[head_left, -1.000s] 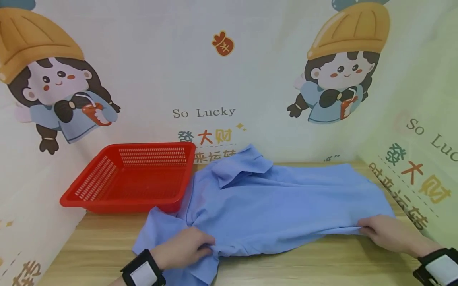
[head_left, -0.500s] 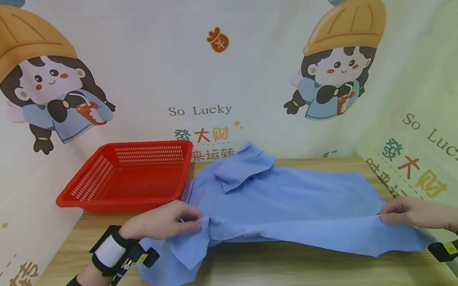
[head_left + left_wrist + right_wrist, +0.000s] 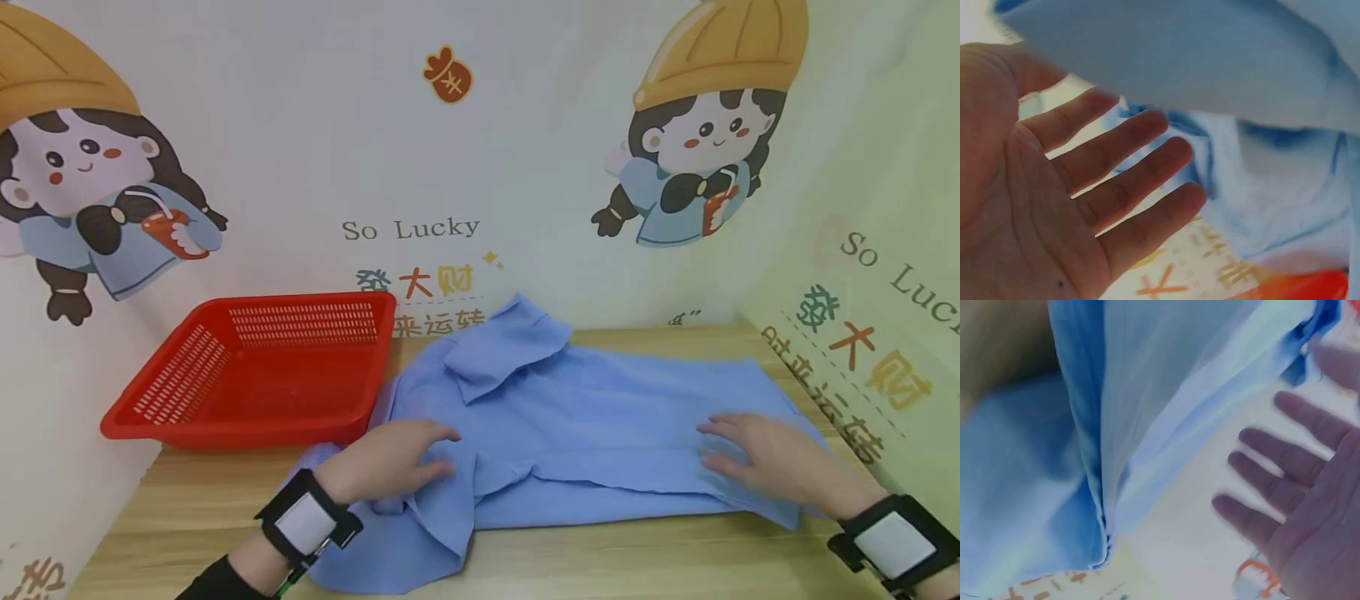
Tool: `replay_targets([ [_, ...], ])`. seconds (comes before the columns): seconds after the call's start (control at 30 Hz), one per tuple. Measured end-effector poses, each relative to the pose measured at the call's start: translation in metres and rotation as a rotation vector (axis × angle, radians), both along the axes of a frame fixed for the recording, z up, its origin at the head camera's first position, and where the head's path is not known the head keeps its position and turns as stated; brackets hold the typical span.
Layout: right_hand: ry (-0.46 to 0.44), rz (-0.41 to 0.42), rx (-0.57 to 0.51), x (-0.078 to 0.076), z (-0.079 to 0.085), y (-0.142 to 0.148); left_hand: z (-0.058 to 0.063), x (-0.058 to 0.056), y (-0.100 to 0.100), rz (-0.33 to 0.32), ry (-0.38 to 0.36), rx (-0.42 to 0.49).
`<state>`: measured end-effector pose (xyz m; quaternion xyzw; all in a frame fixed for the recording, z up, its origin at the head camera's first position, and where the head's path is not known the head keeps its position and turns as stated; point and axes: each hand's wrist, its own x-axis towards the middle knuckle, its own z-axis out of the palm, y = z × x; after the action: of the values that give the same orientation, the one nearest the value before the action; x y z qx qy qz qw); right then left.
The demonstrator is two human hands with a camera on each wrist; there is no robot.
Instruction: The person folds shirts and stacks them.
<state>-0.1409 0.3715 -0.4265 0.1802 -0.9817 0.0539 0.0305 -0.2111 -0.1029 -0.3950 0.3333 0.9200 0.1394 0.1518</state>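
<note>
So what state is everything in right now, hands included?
Cloth: lying on the table, rumpled, partly folded over.
Basket: upright, open-topped.
Left hand: fingers spread, gripping nothing.
Right hand: fingers spread, gripping nothing.
Wristbands: both strapped on.

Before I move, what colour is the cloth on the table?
The cloth is plain light blue; it shows best in the head view.
</note>
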Motion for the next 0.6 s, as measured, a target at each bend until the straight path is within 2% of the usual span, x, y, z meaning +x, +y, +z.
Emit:
replay_targets([
  [0.1,-0.04,0.063,0.033,0.015,-0.004,-0.003,0.003,0.018,-0.016,-0.005,-0.043,-0.047],
  [0.17,-0.102,0.068,0.057,0.021,-0.009,-0.002,0.003,0.027,-0.027,0.006,-0.097,-0.094],
  [0.23,-0.154,0.047,0.062,0.024,-0.016,0.001,-0.001,0.031,-0.036,0.013,-0.109,-0.132],
  [0.3,-0.183,0.033,0.057,0.025,-0.022,0.006,-0.008,0.031,-0.041,-0.001,-0.072,-0.135],
  [0.4,-0.195,0.034,0.04,0.024,-0.03,0.013,-0.02,0.026,-0.041,-0.031,-0.028,-0.05],
  [0.5,-0.237,0.033,-0.022,0.024,-0.032,0.019,-0.03,0.018,-0.038,-0.038,-0.068,0.061],
  [0.6,-0.304,0.018,-0.087,0.024,-0.03,0.026,-0.035,0.011,-0.038,-0.03,-0.108,0.147],
])
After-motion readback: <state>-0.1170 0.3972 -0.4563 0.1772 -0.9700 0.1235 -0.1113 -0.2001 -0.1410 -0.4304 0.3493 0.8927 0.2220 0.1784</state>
